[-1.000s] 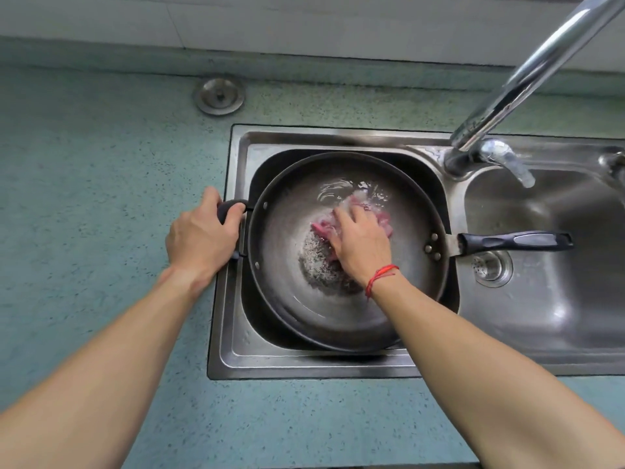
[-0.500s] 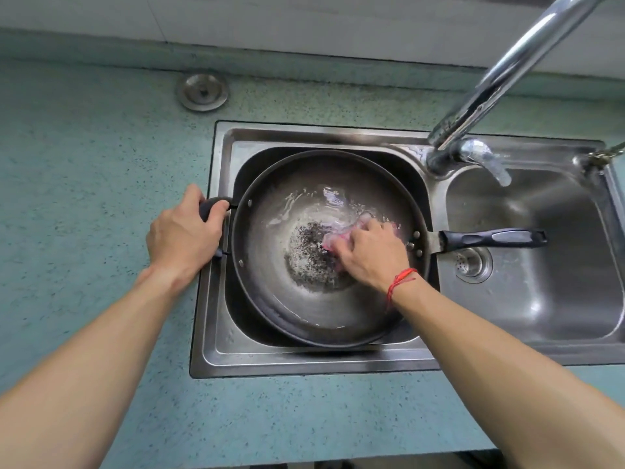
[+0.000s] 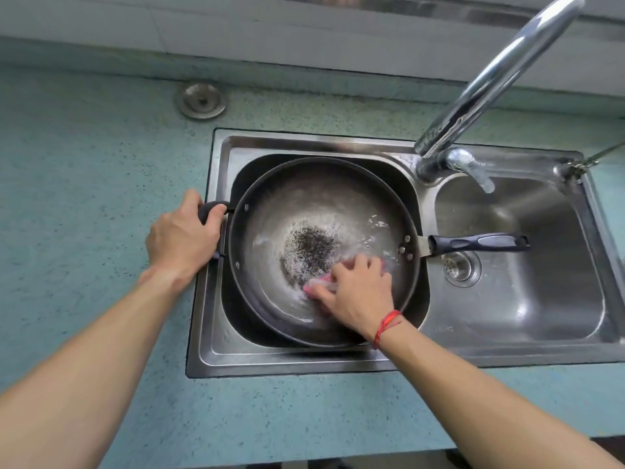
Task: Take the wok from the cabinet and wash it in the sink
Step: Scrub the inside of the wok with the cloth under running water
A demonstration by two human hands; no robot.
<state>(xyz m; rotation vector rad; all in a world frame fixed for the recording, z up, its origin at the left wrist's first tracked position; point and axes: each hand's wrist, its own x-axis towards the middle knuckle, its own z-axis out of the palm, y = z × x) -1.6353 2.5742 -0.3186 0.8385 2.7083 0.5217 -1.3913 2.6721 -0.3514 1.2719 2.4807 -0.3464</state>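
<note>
The speckled teal table (image 3: 84,198) filled most of what I could see, and a steel two-basin sink (image 3: 304,362) was set into it. A tall chrome faucet (image 3: 490,82) rose from the strip between the basins and arched up out of sight at the top right.

The wok (image 3: 304,198) sat in the left basin (it nearly filled that one), tilted a little. Its long handle (image 3: 480,242) reached out over the divider and hung above the right basin (image 3: 541,316). The inside was wet, with pale streaks along the wall and a dark gritty patch (image 3: 311,250) at the bottom.

Both bare forearms came in from the near edge. The left grip (image 3: 182,242) was clenched round the small side handle (image 3: 211,209) at the wok's left rim, just over the edge of the sink. The right grip (image 3: 358,292) was down inside the wok at its near right wall. Its fingers were curled over a pink pad (image 3: 313,286) and pressed it against the metal just beside the dark patch. Whether the pad was a sponge or a cloth, I could not tell.

The right basin had its round drain strainer (image 3: 461,268) directly under the long handle. A round metal cap (image 3: 202,101) lay flush in the table behind the sink's left corner. A thin red string (image 3: 385,324) circled the right wrist.
</note>
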